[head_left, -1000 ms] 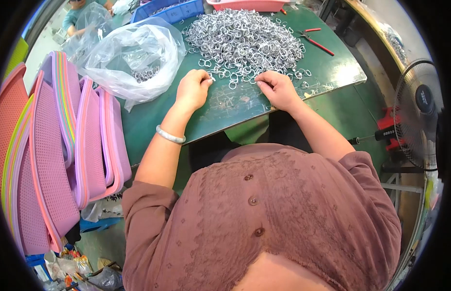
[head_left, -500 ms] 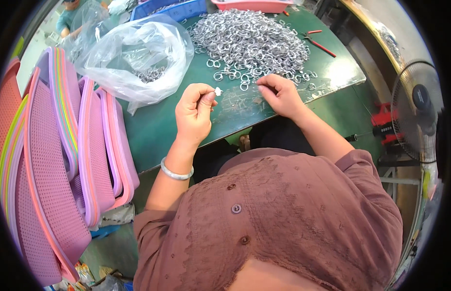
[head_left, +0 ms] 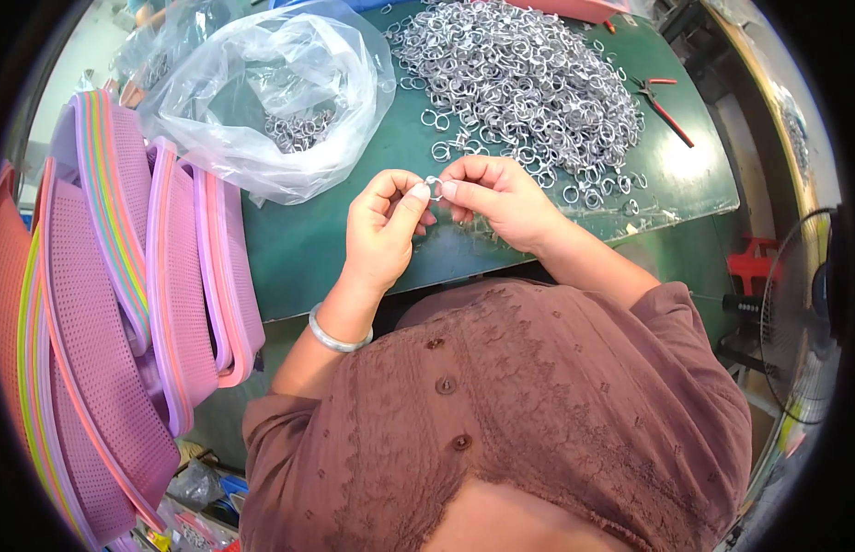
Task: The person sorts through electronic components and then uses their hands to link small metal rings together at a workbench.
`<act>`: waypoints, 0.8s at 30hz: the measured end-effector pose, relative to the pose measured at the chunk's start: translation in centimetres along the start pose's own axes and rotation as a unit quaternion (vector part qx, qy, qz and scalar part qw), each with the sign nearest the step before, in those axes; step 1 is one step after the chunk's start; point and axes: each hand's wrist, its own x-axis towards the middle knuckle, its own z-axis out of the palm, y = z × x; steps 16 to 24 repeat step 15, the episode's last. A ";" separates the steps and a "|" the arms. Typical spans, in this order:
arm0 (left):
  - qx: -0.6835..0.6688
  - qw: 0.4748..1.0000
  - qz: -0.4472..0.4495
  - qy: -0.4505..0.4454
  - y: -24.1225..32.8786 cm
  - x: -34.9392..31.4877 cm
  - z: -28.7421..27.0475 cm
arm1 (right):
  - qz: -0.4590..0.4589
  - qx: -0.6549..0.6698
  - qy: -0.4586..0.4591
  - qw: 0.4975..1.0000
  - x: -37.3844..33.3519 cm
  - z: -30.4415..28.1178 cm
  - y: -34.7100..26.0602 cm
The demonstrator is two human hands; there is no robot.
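Ring now pinched betw. both hands, prev. apart.

Small silver metal ring pinched between both hands' fingertips.

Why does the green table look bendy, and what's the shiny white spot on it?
Head view: the fisheye lens curves the green table near the picture's round black rim. Head view: the white patch right of the ring pile is glare. Head view: both hands, left hand and right hand, look sharp.
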 end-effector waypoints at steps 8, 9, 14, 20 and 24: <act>-0.114 0.985 -0.130 0.006 0.1 1.8 1.6 | 0.081 0.154 -0.013 0.985 1.0 -2.5 -0.5; -0.115 0.985 -0.132 0.007 0.1 2.0 1.9 | 0.083 0.155 -0.013 0.984 0.9 -2.8 -0.8; -0.106 0.982 -0.149 0.040 -0.1 2.7 2.7 | -0.091 -0.157 0.053 0.982 0.1 -4.4 -0.7; -0.107 0.982 -0.150 0.039 -0.2 2.8 2.9 | -0.164 -0.269 0.072 0.946 0.1 -4.8 -0.4; -0.107 0.982 -0.150 0.039 -0.2 2.8 2.9 | -0.164 -0.269 0.072 0.946 0.1 -4.8 -0.4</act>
